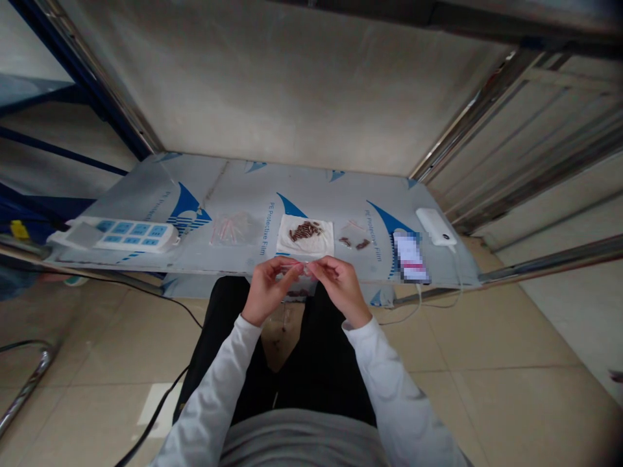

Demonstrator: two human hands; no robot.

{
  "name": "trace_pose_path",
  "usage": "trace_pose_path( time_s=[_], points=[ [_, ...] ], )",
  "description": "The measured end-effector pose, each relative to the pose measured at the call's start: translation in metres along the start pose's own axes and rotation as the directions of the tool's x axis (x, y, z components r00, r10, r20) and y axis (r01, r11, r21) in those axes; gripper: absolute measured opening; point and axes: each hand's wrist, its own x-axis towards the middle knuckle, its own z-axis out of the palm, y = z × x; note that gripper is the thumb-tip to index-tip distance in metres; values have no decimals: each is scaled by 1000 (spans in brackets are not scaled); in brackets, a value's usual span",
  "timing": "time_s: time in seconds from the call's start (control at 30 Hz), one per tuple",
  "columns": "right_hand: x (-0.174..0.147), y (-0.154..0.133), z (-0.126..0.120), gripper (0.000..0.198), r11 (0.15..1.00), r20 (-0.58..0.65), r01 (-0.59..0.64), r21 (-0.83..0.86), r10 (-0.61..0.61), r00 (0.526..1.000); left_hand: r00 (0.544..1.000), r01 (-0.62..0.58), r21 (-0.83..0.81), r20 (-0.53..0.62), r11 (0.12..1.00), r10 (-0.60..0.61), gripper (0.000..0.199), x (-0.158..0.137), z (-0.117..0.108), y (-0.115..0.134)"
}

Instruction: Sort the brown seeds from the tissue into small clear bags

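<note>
My left hand (268,285) and my right hand (341,282) meet in front of the shelf's near edge. Their fingers pinch the top of a small clear zip bag (298,286) from both sides. A reddish line runs along the bag's mouth, and dark bits show faintly lower in it, too blurred to name. Just beyond my fingertips a white cloth or tissue (318,245) lies flat, bearing a pile of small dark-brown pieces (305,231). Right of it lies a clear bag (354,228) with red lines, close to two little brown clumps (363,244).
Several clear bags with red lines (231,229) lie on the film-covered metal shelf (233,185), left of the cloth. A white power strip (139,235) occupies the left end. A phone (410,256) and a white power bank (436,227) with cables sit at the right.
</note>
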Motion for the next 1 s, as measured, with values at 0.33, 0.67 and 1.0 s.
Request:
trace_pose_path(
  time_s=[0.33, 0.67, 1.0],
  points=[
    [-4, 10, 0, 25, 987, -90, -48, 151, 62, 994, 999, 35, -52, -11, 998, -36, 18, -7, 2, -5],
    [-8, 9, 1, 26, 979, -104, -66, 194, 87, 991, 1000, 13, -2, -8, 1000, -13, 19, -10, 0, -4],
    [69, 24, -91, 53, 988, -260, -68, -138, 30, 965, 947, 145, 478, -322, 866, 19, 41, 28, -59, -35]
  ],
)
